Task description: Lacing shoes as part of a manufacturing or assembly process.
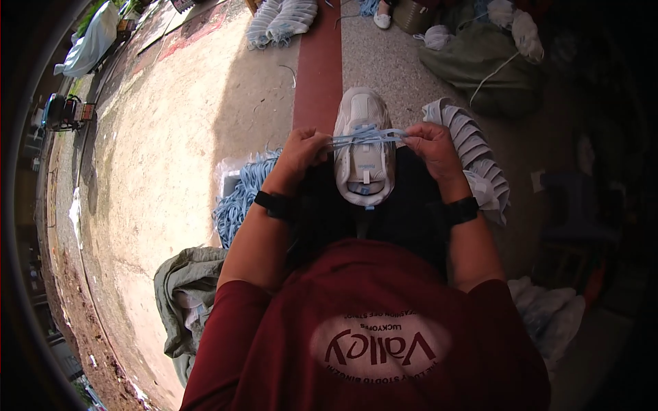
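A pale cream sneaker (364, 164) rests on my lap, its toe pointing away from me and its heel opening near my body. Light blue shoelaces (367, 135) lie crossed and looped over its upper. On the left of the shoe, my left hand (306, 152) pinches the laces between thumb and fingers. My right hand (433, 146) grips the lace loops and ends on the other side. The laces stretch nearly level between both hands, across the shoe's tongue. Exactly how the strands are knotted is too fine to make out.
A white box (229, 179) piled with blue laces (245, 198) stands by my left knee. A row of stacked pale sneakers (473, 154) lies at my right, another batch (282, 22) farther ahead. A green sack (480, 68) sits at the far right, green cloth (185, 291) at my left.
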`<action>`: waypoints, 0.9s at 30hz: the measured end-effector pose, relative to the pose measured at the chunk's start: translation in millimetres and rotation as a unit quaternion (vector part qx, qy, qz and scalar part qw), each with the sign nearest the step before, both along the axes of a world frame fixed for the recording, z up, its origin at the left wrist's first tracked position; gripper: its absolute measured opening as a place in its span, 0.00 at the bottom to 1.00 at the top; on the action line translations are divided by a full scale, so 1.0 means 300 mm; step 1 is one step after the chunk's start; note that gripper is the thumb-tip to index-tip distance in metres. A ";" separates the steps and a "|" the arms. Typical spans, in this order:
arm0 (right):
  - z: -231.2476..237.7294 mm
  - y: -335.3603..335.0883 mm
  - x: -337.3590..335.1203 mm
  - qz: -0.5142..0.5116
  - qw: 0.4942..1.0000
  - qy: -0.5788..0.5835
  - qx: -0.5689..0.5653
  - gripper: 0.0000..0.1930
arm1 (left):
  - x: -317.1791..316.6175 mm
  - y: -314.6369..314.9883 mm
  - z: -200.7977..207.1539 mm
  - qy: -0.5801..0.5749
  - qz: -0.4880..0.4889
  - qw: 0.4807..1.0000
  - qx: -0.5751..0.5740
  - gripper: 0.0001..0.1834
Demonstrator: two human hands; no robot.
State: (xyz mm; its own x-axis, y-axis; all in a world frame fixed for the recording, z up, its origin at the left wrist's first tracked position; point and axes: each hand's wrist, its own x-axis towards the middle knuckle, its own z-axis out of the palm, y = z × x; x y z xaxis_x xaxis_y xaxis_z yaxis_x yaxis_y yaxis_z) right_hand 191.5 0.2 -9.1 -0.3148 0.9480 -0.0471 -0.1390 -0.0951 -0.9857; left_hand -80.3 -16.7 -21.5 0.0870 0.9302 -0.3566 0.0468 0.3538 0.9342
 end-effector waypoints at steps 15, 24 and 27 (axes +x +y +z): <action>-0.140 -0.024 -0.080 -0.345 0.906 -0.181 0.167 0.04 | 0.028 -0.025 0.002 -0.043 0.036 0.998 0.040 0.15; -0.070 0.001 -0.123 -0.285 0.951 -0.044 0.109 0.02 | 0.018 -0.019 -0.017 -0.049 0.025 0.997 0.044 0.14; -0.094 0.044 -0.116 -0.303 0.908 -0.163 0.239 0.05 | 0.012 -0.017 -0.034 -0.037 0.008 0.998 0.044 0.13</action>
State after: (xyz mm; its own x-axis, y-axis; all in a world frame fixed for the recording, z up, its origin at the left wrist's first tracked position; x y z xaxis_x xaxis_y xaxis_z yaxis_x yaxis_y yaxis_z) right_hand 156.7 13.3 -37.3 0.2286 0.8786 0.4193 0.2847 0.3515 -0.8919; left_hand -76.8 -21.8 -31.6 0.0949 0.9588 -0.2676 -0.0280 0.2713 0.9621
